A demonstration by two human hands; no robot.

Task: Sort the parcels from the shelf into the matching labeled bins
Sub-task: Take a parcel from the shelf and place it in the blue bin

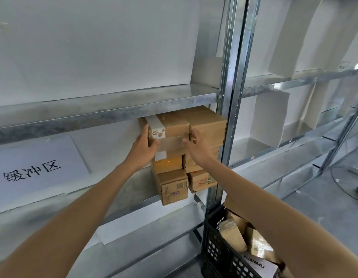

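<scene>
A stack of cardboard parcels fills the right end of the metal shelf [106,111]. The top-left one is a taped brown box [170,129] with a white label strip. My left hand [143,146] grips its left front corner, thumb across the front. My right hand [196,146] reaches to its right edge with the fingers curling into the gap beside the neighbouring large box [209,125]. Smaller boxes [174,186] sit below the taped box.
A black slotted plastic crate [216,247] holding several parcels stands at the lower right by the shelf post [232,97]. A white sign with black characters [33,171] lies on the shelf to the left. White dividers stand in the right-hand rack.
</scene>
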